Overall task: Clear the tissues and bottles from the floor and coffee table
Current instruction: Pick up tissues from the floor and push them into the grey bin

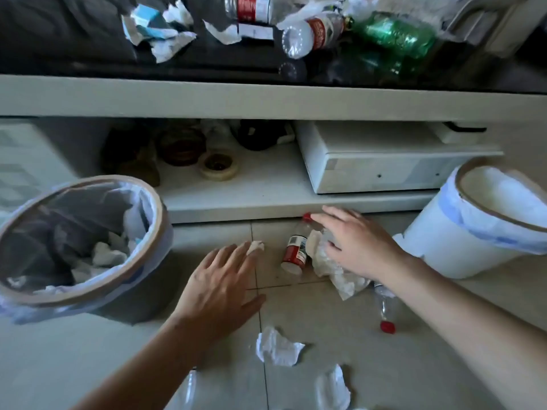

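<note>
Tissues and bottles lie across the tiled floor (103,365) and on the dark top of the bench (88,66). On the floor, a small crumpled tissue (255,247) touches the fingertips of the left hand (220,287), whose fingers are spread open and flat, gripping nothing. Just to its right a red-labelled bottle (296,251) with a red cap lies on its side, against a larger wad of tissue (334,270). The right hand (356,244) hovers over that wad and bottle with fingers open and extended, not closed on either. A second clear bottle (384,312) with a red cap lies under the right forearm. Nearer the camera lie 2 more crumpled tissues (276,347) (333,387), and part of another clear bottle (189,389) shows beside the left forearm.

A grey bin (139,291) with a liner stands to the left, holding tissues. A white bin (444,255) with a liner stands to the right. On the bench top lie more tissues (170,45), 2 red-labelled bottles (310,35) (251,7) and a green bottle (396,35).
</note>
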